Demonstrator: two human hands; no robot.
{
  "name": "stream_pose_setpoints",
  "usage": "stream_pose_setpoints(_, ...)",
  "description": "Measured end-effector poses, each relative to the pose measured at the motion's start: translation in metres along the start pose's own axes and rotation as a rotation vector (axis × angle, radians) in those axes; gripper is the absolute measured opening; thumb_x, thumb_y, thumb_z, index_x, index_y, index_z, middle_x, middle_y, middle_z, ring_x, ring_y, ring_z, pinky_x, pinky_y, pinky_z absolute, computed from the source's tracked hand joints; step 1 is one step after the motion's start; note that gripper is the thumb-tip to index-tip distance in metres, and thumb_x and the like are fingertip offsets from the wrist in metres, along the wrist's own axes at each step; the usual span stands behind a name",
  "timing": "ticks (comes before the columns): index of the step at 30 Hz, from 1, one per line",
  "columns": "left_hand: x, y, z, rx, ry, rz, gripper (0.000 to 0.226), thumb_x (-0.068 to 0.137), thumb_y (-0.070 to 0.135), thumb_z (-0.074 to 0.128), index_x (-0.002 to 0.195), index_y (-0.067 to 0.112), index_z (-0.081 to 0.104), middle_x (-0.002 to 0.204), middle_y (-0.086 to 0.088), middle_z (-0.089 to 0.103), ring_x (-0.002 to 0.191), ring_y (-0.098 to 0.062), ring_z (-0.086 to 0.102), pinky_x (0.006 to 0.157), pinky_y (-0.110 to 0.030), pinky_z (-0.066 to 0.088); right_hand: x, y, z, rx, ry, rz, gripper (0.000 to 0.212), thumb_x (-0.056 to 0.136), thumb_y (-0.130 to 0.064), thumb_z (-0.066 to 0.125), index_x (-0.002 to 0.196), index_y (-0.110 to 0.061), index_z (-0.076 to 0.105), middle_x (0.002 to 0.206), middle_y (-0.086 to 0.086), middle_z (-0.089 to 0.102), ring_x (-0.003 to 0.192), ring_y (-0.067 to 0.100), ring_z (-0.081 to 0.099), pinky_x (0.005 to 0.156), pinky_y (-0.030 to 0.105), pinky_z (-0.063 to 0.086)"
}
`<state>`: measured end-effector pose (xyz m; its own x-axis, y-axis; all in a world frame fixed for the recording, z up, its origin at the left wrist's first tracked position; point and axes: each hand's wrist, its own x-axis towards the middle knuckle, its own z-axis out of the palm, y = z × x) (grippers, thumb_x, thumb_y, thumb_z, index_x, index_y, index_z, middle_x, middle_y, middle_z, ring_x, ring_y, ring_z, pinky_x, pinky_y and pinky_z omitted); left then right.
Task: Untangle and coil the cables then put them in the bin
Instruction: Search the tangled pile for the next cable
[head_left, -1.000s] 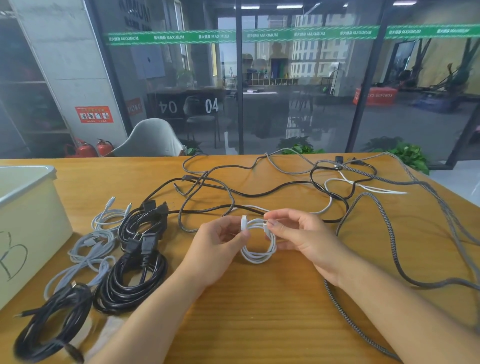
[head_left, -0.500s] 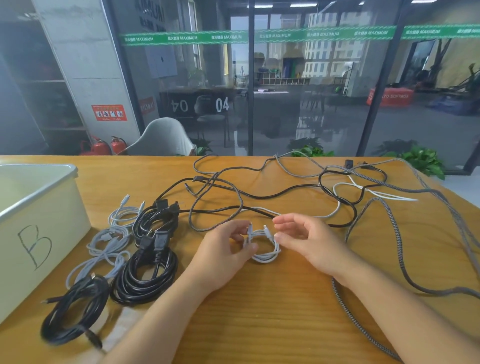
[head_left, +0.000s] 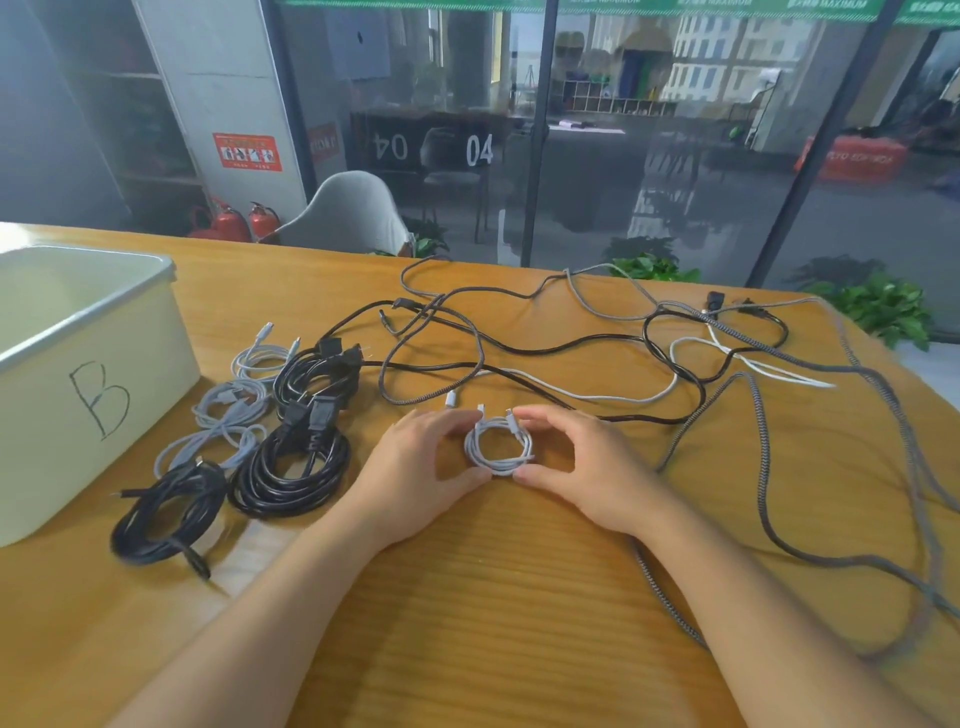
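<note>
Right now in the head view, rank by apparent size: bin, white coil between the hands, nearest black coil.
1. Bin, largest, though cropped and close to the camera.
2. Nearest black coil.
3. White coil, smallest, between the hands.

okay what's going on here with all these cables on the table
A person is sorting cables. Both hands, left hand and right hand, cup a small white coil lying on the wooden table. Several finished coils lie beside the cream bin marked B. A tangle of black, white and braided cables is not yet coiled.
</note>
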<state>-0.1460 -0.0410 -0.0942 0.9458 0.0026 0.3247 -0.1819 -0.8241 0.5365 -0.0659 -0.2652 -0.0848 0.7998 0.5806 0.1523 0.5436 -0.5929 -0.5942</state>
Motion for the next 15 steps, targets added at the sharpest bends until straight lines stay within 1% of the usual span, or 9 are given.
stream_pose_setpoints(1,-0.003,0.0,-0.001,0.002,0.001,-0.005,0.063,0.086,0.05,0.077,0.143,0.031,0.058,0.128,0.019,0.065,0.122,-0.001,0.052,0.109,-0.029,0.043,0.0,-0.001,0.002,0.0,-0.005,-0.014,0.066,0.084,-0.048,0.082,0.143,-0.046,0.053,0.13,-0.027,0.064,0.127,-0.004,0.052,0.11,0.025,0.04)
stream_pose_setpoints(4,-0.013,-0.002,-0.004,0.015,0.006,-0.017,0.059,0.086,0.052,0.075,0.14,0.035,0.058,0.125,0.021,0.064,0.12,-0.002,0.054,0.105,-0.034,0.047,0.001,-0.005,0.005,0.033,-0.009,-0.056,0.065,0.083,-0.046,0.084,0.141,-0.045,0.055,0.129,-0.025,0.065,0.123,-0.009,0.054,0.1,0.003,0.033)
stream_pose_setpoints(6,-0.02,-0.001,-0.008,0.004,0.017,-0.04,0.058,0.087,0.051,0.074,0.141,0.035,0.057,0.126,0.021,0.064,0.119,-0.001,0.054,0.101,-0.034,0.049,0.0,-0.008,0.006,0.075,-0.008,-0.072,0.064,0.082,-0.045,0.085,0.14,-0.044,0.057,0.128,-0.024,0.066,0.122,-0.012,0.054,0.096,-0.002,0.032)
stream_pose_setpoints(7,-0.023,0.0,-0.01,-0.01,0.022,-0.049,0.058,0.088,0.049,0.075,0.141,0.035,0.056,0.127,0.021,0.063,0.119,0.0,0.054,0.1,-0.033,0.05,-0.001,-0.01,0.006,0.085,-0.008,-0.08,0.063,0.082,-0.046,0.085,0.14,-0.044,0.057,0.127,-0.025,0.065,0.123,-0.013,0.054,0.097,-0.001,0.033)
stream_pose_setpoints(10,-0.035,0.001,-0.016,-0.044,0.049,-0.05,0.055,0.089,0.042,0.076,0.14,0.033,0.057,0.124,0.021,0.062,0.112,0.0,0.059,0.093,-0.031,0.054,-0.004,-0.022,0.008,0.075,-0.018,-0.122,0.059,0.084,-0.047,0.083,0.138,-0.044,0.059,0.127,-0.028,0.065,0.124,-0.011,0.053,0.101,0.01,0.038)
stream_pose_setpoints(15,-0.056,-0.001,-0.029,-0.106,0.11,-0.036,0.047,0.091,0.034,0.076,0.136,0.028,0.062,0.123,0.019,0.061,0.105,-0.001,0.06,0.081,-0.023,0.054,-0.006,-0.043,0.019,0.128,0.006,-0.163,0.052,0.087,-0.039,0.082,0.135,-0.043,0.061,0.128,-0.028,0.065,0.124,-0.003,0.057,0.104,0.024,0.046)
